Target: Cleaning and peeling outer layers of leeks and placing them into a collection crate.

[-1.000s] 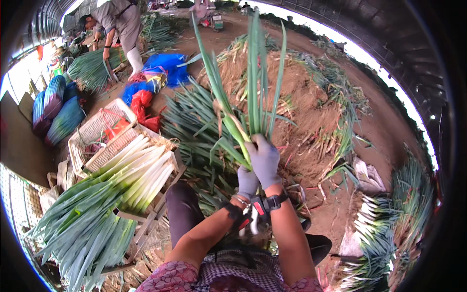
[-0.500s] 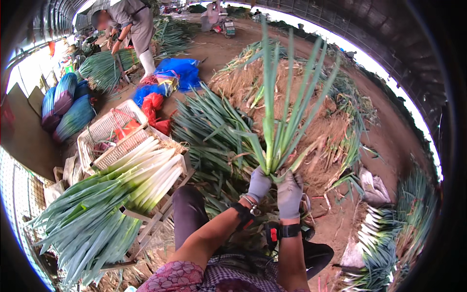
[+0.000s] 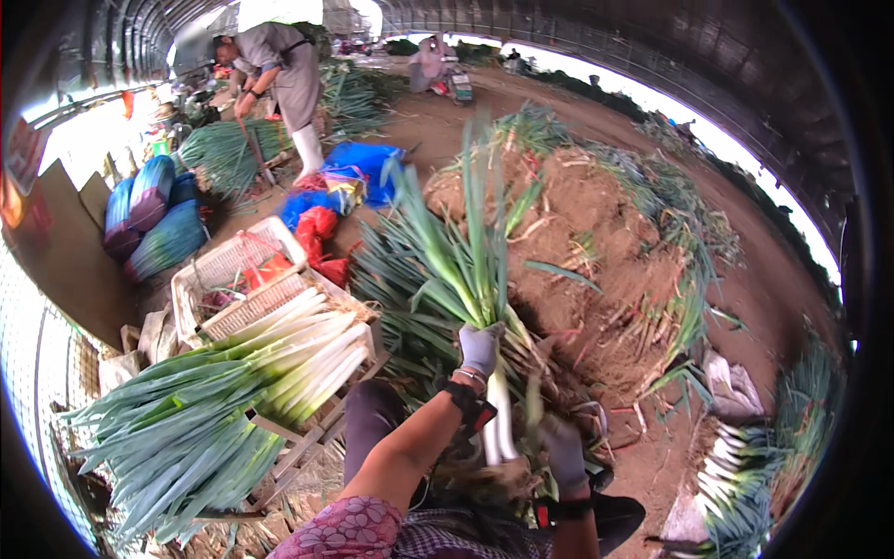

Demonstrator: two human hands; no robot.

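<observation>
In a gloved grip, my left hand (image 3: 480,349) closes round a few long green onions (image 3: 501,405). Their green leaves point up and away, while the white shafts hang below my fist. Lower and to the right, my gloved right hand (image 3: 564,452) is smeared by motion, so its fingers cannot be made out. A blurred pale strip shows just above it. Beyond my left hand lies a heap of uncleaned green onions (image 3: 400,265). On a wooden rack (image 3: 321,424) to my left rests a pile of cleaned ones (image 3: 251,382), white ends toward me.
A pale plastic basket (image 3: 237,275) stands behind the rack. A mound of earth and trimmings (image 3: 577,242) rises ahead on the right. More onions (image 3: 731,475) lie at the far right. Farther off, a co-worker (image 3: 289,79) bends over green bundles near blue netting (image 3: 363,168).
My hands have come apart: the left keeps the onions, now with white shafts showing, and the right has moved down and right. The view has shifted slightly.
</observation>
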